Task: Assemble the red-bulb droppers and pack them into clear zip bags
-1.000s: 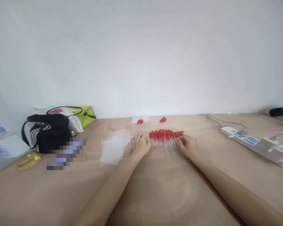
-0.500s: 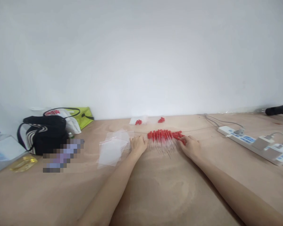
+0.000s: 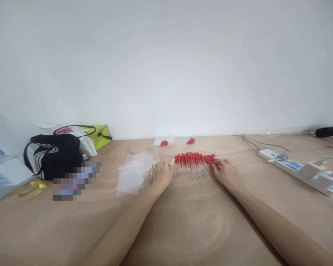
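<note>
My left hand (image 3: pixel 162 173) is closed beside the left end of a row of thin pale sticks with red handles (image 3: pixel 189 159). A whitish stick tip (image 3: pixel 172 161) pokes out at its fingertips; the rest of that stick is hidden. Thin pale sticks also show partly at the hand's left side. My right hand (image 3: pixel 224 171) has its fingers pinched at the small heap of loose red pieces (image 3: pixel 210 159) on the row's right. They seem closed on one red piece, mostly covered by the fingers. The row's narrow ends point toward me.
Clear zip bags (image 3: pixel 131 175) lie left of my left hand. Farther back are two small red clusters, one left (image 3: pixel 163 143) and one right (image 3: pixel 191 141). A power strip (image 3: pixel 296 170) with cables lies right; a black bag (image 3: pixel 57 157) and yellow tape roll (image 3: pixel 32 189) lie left.
The whitish stick tip has come into view at my left fingertips. My right fingers show less red between them. The whole view has shifted slightly.
</note>
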Demonstrator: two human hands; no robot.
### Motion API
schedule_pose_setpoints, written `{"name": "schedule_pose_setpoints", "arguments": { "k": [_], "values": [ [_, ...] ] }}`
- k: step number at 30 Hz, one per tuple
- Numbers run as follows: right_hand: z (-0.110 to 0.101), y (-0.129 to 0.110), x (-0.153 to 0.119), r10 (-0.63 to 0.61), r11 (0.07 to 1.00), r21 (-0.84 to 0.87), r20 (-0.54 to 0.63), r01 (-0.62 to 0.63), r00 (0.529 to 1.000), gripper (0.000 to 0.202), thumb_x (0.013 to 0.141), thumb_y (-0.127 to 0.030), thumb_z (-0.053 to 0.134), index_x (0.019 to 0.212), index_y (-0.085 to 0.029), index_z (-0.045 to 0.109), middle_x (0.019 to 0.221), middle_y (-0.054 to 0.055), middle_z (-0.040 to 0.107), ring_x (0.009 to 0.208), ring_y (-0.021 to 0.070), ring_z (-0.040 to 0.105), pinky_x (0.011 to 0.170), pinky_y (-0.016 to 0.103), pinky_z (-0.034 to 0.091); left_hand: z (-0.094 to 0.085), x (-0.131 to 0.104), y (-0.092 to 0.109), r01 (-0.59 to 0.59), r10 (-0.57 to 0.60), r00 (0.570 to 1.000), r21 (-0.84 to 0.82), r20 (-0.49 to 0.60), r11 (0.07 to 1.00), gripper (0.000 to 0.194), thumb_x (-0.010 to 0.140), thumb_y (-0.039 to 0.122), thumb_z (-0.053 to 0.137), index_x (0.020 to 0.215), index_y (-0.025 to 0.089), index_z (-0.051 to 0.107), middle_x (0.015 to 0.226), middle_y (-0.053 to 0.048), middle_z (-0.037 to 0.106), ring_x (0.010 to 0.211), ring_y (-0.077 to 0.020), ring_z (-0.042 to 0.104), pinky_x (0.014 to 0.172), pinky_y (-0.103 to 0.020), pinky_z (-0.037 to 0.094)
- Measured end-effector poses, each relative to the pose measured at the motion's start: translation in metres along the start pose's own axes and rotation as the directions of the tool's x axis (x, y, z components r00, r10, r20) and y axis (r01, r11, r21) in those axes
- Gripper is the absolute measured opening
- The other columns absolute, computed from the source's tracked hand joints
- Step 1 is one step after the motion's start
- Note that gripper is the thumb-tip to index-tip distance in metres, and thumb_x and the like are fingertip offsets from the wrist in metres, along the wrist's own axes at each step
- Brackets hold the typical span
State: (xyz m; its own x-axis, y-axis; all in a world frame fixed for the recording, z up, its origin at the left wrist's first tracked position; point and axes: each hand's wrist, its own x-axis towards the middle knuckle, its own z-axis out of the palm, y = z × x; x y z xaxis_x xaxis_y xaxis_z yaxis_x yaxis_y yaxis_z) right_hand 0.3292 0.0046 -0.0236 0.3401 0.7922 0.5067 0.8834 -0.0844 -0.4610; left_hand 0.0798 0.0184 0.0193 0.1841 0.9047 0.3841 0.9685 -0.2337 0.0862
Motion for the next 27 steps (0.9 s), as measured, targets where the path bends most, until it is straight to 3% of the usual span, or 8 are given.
{"name": "schedule_pose_setpoints", "arguments": {
  "k": [4, 8, 11, 15, 22, 27],
  "values": [
    [-0.005, -0.016, -0.01, -0.066, 0.933, 0.35, -0.073, 0.087, 0.995, 0.02, 0.075, -0.034, 0.047, 0.078, -0.016, 0.056, 0.08, 0.007, 0.055, 0.07, 0.0167, 0.053, 0.064, 0.03, 0.042, -0.008, -0.026, -0.01, -0.159, 0.147, 0.986, -0.192, -0.073, 0.968, 0.017, 0.085, 0.019, 0.034, 0.08, 0.016, 0.05, 0.08, -0.005, 0.062, 0.079, -0.0179, 0.055, 0.075, -0.031, 0.032],
    [-0.006, -0.048, -0.037, -0.295, 0.755, 0.613, 0.0, 0.233, 0.955, 0.018, 0.077, -0.029, 0.045, 0.086, -0.017, 0.055, 0.08, 0.006, 0.056, 0.07, 0.0159, 0.053, 0.065, 0.03, 0.045, -0.012, -0.052, -0.026, -0.28, 0.255, 0.959, -0.288, -0.124, 0.916, 0.017, 0.085, 0.019, 0.036, 0.086, 0.019, 0.053, 0.081, -0.002, 0.065, 0.076, -0.0159, 0.058, 0.08, -0.034, 0.027],
    [-0.003, -0.075, -0.056, -0.409, 0.69, 0.68, 0.083, 0.248, 0.909, 0.022, 0.08, -0.023, 0.042, 0.093, -0.018, 0.058, 0.085, 0.008, 0.055, 0.075, 0.0165, 0.053, 0.067, 0.031, 0.045, -0.013, -0.06, -0.034, -0.311, 0.276, 0.949, -0.296, -0.154, 0.903, 0.022, 0.085, 0.018, 0.036, 0.096, 0.021, 0.054, 0.087, -0.002, 0.066, 0.08, -0.0163, 0.058, 0.081, -0.034, 0.025],
    [0.003, -0.096, -0.066, -0.445, 0.654, 0.729, 0.156, 0.2, 0.882, 0.022, 0.079, -0.02, 0.044, 0.09, -0.022, 0.062, 0.084, 0.006, 0.054, 0.076, 0.0162, 0.053, 0.069, 0.031, 0.045, -0.014, -0.061, -0.035, -0.305, 0.278, 0.952, -0.297, -0.13, 0.905, 0.024, 0.085, 0.017, 0.034, 0.087, 0.022, 0.058, 0.083, -0.003, 0.066, 0.077, -0.0159, 0.058, 0.081, -0.035, 0.025],
    [0.008, -0.098, -0.063, -0.394, 0.615, 0.781, 0.19, 0.104, 0.899, 0.018, 0.077, -0.022, 0.047, 0.086, -0.021, 0.063, 0.082, 0.005, 0.058, 0.076, 0.0151, 0.054, 0.066, 0.028, 0.044, -0.012, -0.06, -0.035, -0.311, 0.298, 0.95, -0.294, -0.09, 0.904, 0.024, 0.086, 0.02, 0.034, 0.088, 0.022, 0.058, 0.084, -0.003, 0.067, 0.078, -0.0161, 0.058, 0.082, -0.036, 0.024],
    [0.01, -0.096, -0.063, -0.413, 0.602, 0.793, 0.211, 0.092, 0.886, 0.017, 0.077, -0.023, 0.047, 0.086, -0.021, 0.062, 0.081, 0.004, 0.059, 0.074, 0.0143, 0.054, 0.065, 0.027, 0.044, -0.013, -0.059, -0.035, -0.335, 0.32, 0.942, -0.297, -0.1, 0.894, 0.024, 0.086, 0.02, 0.034, 0.088, 0.022, 0.058, 0.084, -0.002, 0.067, 0.079, -0.0157, 0.058, 0.081, -0.035, 0.024]
  ]
}}
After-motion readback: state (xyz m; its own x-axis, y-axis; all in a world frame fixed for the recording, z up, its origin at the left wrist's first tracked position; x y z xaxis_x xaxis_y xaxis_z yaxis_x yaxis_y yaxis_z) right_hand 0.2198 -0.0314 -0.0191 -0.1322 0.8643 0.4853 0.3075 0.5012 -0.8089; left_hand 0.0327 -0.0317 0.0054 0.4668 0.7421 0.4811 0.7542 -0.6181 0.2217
